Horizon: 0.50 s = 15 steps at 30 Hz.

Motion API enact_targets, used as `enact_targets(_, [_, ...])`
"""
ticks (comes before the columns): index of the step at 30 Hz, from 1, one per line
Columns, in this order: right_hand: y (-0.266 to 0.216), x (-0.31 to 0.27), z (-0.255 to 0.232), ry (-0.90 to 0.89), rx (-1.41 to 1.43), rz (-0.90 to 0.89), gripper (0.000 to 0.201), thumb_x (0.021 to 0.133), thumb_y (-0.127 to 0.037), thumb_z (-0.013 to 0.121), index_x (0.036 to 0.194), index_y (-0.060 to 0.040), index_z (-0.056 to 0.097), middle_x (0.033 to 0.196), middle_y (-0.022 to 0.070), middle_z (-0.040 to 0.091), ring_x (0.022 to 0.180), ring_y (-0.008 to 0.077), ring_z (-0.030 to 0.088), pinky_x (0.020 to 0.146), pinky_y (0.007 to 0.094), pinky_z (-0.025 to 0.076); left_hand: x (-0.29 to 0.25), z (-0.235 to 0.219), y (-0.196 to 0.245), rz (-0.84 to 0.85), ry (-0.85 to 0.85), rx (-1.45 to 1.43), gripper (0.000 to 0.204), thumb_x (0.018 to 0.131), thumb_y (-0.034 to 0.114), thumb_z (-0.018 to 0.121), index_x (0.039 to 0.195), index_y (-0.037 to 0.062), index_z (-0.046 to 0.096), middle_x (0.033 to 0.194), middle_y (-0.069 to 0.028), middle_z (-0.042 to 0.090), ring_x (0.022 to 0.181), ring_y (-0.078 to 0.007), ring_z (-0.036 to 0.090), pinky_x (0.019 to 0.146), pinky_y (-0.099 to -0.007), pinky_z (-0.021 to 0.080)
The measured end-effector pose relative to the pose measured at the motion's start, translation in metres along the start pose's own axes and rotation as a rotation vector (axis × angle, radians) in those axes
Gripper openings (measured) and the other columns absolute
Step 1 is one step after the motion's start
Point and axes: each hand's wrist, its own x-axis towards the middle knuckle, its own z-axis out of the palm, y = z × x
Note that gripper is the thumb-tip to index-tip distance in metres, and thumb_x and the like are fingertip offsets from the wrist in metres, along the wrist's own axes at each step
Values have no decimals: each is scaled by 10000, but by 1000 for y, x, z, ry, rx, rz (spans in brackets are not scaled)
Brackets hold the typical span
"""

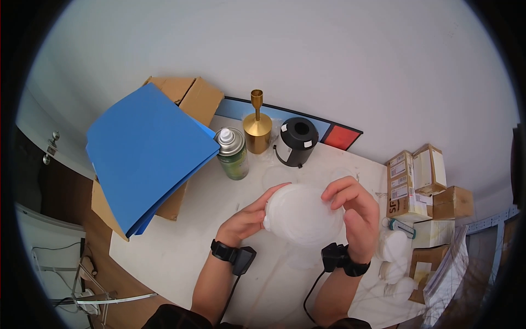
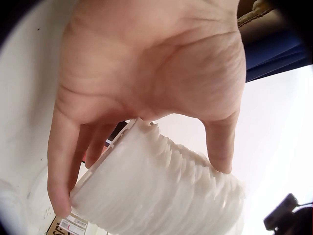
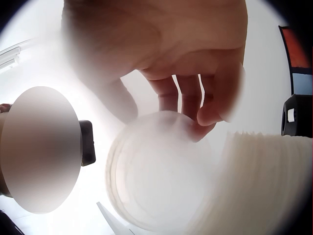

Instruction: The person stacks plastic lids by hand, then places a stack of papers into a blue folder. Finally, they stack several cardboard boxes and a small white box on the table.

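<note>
My left hand (image 1: 243,222) grips a stack of round, translucent white plastic lids (image 2: 161,186). Its thumb presses the ridged side, and the fingers spread across one end. At the far side of the stack is my right hand (image 1: 356,216), its fingers curled at the edge of a round white lid (image 3: 161,176). This lid appears beside the rest of the stack (image 3: 266,181) in the right wrist view; in the head view the two overlap as one pale disc (image 1: 304,214). The right thumb lies near the lid's rim.
Behind the hands stand a spray can (image 1: 232,156), a gold candlestick (image 1: 257,131) and a black cylindrical device (image 1: 296,142). Blue folders (image 1: 150,153) lie on a cardboard box (image 1: 203,104) at left. At right are small cartons (image 1: 401,183) and more white round pieces (image 1: 393,245) on the table (image 1: 164,257).
</note>
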Motion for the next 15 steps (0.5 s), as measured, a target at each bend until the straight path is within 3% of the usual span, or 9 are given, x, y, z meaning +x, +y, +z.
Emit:
enact_targets(5, [4, 4, 18, 159, -173, 75, 331, 872, 71, 658, 1186, -24, 619, 1245, 137, 670, 1029, 170, 631, 822, 278, 485, 1, -6, -6, -44, 39, 26, 1144, 842, 583, 792, 1673, 119, 158, 1655, -82, 340, 1527, -254, 344, 1172, -470, 388])
enact_targets(8, [1, 6, 22, 209, -93, 77, 292, 886, 82, 624, 1161, -16, 634, 1237, 123, 689, 1016, 165, 641, 814, 268, 482, 2, -4, -3, -35, -1, 25, 1122, 851, 600, 776, 1670, 130, 171, 1647, -76, 346, 1516, -262, 360, 1122, -493, 454])
enact_targets(11, [-1, 4, 11, 16, -222, 66, 242, 907, 90, 572, 1121, 5, 648, 1188, 122, 711, 1009, 168, 658, 840, 259, 486, 6, -3, -5, 1, -27, 66, 1104, 857, 603, 769, 1669, 145, 177, 1639, -75, 351, 1502, -270, 381, 1102, -515, 484])
enact_targets(15, [-1, 5, 23, 132, -102, 86, 235, 923, 95, 516, 1076, 10, 672, 1137, 137, 726, 979, 173, 669, 842, 273, 501, 6, 1, -4, -23, -25, 61, 1072, 873, 590, 760, 1666, 154, 185, 1626, -78, 371, 1467, -283, 433, 1045, -540, 535])
